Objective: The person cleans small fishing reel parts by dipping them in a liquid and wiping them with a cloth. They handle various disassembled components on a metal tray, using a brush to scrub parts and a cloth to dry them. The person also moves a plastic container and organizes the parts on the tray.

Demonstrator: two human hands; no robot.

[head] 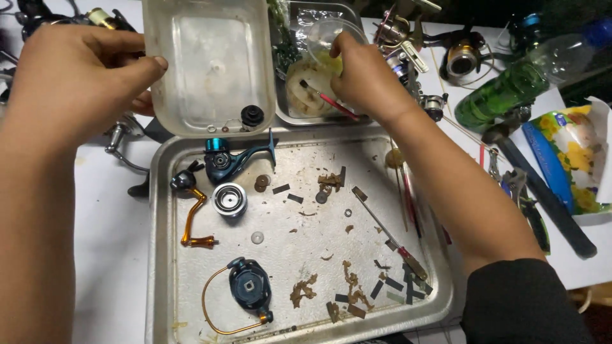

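The left hand (76, 83) pinches the side rim of a clear plastic tub (210, 67), tilted up at the far edge of the metal tray (159, 255), its fingers closed on the thin wall. The tub looks light, slightly flexible and probably slick (small reel parts sit loose in its lower end), so a rim grip suits it. The right hand (363, 79) holds a small clear cup (325, 35) over the farther tray.

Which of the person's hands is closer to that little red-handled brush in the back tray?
The right. The right hand is directly over the back tray, almost touching the red-handled brush. The left hand is far to the side, holding the clear plastic container.
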